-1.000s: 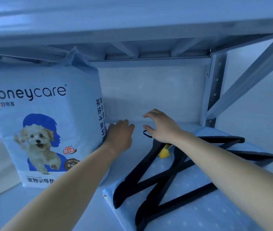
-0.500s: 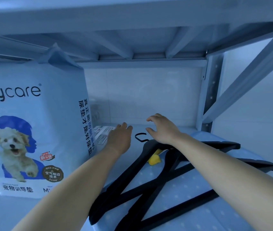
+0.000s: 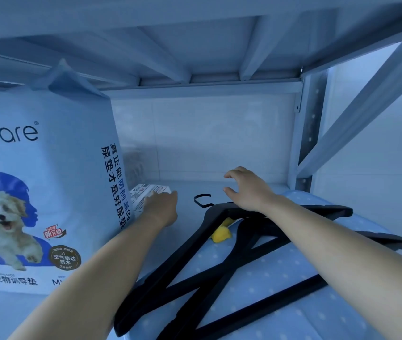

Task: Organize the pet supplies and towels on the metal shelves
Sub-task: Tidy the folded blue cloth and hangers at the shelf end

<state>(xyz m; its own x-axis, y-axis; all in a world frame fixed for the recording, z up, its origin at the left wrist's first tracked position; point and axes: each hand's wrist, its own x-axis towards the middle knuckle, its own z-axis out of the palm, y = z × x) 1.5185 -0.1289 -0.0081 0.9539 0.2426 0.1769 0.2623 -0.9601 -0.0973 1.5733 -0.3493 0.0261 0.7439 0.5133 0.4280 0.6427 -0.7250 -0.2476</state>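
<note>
Closest in, at the lower right, a folded pale-blue towel (image 3: 281, 305) with white dots lies flat on the metal shelf (image 3: 185, 190). Several black hangers (image 3: 190, 268) are stacked crosswise on top of it, their arms fanning toward the viewer. A small yellow thing (image 3: 220, 235) peeks out from under the hangers' necks at the towel's far edge; too little of it shows to name it. To the left, a large bag of pet training pads (image 3: 43, 192), printed with a fluffy dog, stands upright on the same shelf, just beside the towel. Both bare forearms reach in over the shelf. The right hand (image 3: 249, 192) hovers with its wrist over the hangers' necks, fingers spread wide and loosely curved, holding nothing. The hangers' hook (image 3: 201, 201) lies on the shelf between the two hands. The left hand (image 3: 162, 208) reaches to a white printed label (image 3: 146, 192) at the bag's far side. Its fingertips seem to touch the label, but blur hides whether they pinch it. Behind stands a pale tiled wall (image 3: 207, 136), with a perforated upright post (image 3: 310, 133) at the right. The ribbed underside of the upper shelf (image 3: 195, 45) runs overhead.
</note>
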